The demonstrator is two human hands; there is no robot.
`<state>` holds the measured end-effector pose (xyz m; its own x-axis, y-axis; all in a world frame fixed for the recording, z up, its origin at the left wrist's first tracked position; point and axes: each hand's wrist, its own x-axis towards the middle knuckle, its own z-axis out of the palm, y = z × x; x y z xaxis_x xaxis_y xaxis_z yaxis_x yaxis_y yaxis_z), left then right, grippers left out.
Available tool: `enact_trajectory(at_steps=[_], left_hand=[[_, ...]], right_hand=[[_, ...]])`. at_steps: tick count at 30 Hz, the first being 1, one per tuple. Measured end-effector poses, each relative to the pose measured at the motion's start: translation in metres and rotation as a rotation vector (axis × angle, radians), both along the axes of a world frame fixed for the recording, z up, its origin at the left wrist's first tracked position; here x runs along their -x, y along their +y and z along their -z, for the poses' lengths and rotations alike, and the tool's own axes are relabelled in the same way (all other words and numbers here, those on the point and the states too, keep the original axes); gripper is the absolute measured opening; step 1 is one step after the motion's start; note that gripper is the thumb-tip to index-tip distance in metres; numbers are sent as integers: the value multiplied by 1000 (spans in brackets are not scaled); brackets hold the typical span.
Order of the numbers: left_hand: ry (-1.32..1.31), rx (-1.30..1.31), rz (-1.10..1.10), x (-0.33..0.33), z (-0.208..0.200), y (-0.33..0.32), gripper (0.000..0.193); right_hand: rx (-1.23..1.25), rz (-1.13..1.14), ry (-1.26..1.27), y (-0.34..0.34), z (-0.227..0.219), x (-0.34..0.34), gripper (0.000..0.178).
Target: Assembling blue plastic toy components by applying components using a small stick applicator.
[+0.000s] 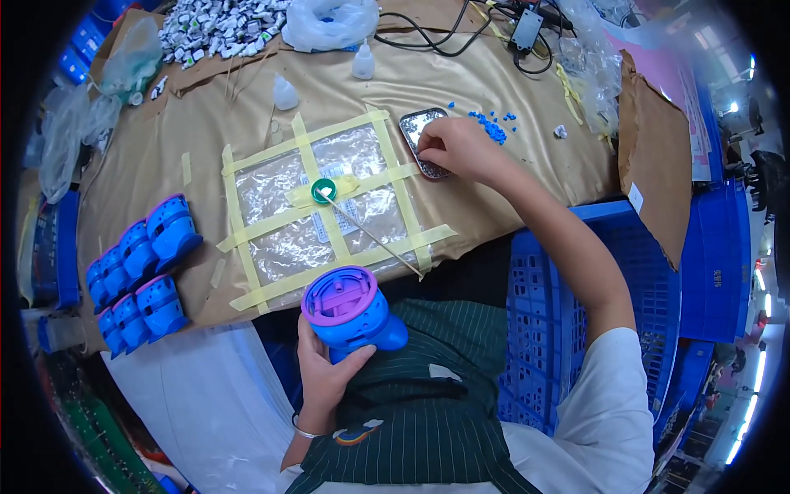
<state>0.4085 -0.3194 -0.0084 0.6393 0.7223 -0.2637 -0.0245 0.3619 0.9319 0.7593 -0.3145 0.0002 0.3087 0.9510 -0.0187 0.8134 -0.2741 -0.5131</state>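
My left hand (326,370) is wrapped round a rounded blue plastic toy part (355,325) with a pink-purple ring and crossbar on top, held tilted at the table's front edge. My right hand (457,148) reaches into a small dark-rimmed metal tin (419,123) that holds tiny shiny pieces. Its fingertips are pinched together; whatever they hold is too small or hidden to make out. Between the hands, a green cap (323,191) with white matter inside rests on a taped clear plastic sheet (271,247). A thin stick (374,237) leans out of the cap.
Similar blue parts (169,230) stand in rows at the left. Small blue bits (492,128) lie beyond the tin. Two white dropper bottles (285,93), a heap of small white pieces (218,33) and black cables (444,49) are farther back. A blue crate (543,309) stands at my right.
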Motion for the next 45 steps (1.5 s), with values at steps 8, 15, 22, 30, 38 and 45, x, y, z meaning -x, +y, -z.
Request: enact_trajectory(at_steps=[8,15,22,30,38,45], left_hand=[[10,38,-34,-1,4,7,79],[-8,124,-64,-5,5,-1,73],[2,17,40,-7,4,-6,72],[111,-242,202,-11,-5,-8,71],[150,-347,238,-11,-6,-10,70],[140,-455,238,-11,-6,-8,67]], right_hand=[[170,-97,-238,15,-8,-6,13],[165,-81,-278,12,-3,0,13],[-178,-9,170,-33,-21,36,12],[-52,-172,663,-88,-38,114,9],[-148,-167,508,-93,-29,123,10],[-275,-223,116,-94,-31,134,16]])
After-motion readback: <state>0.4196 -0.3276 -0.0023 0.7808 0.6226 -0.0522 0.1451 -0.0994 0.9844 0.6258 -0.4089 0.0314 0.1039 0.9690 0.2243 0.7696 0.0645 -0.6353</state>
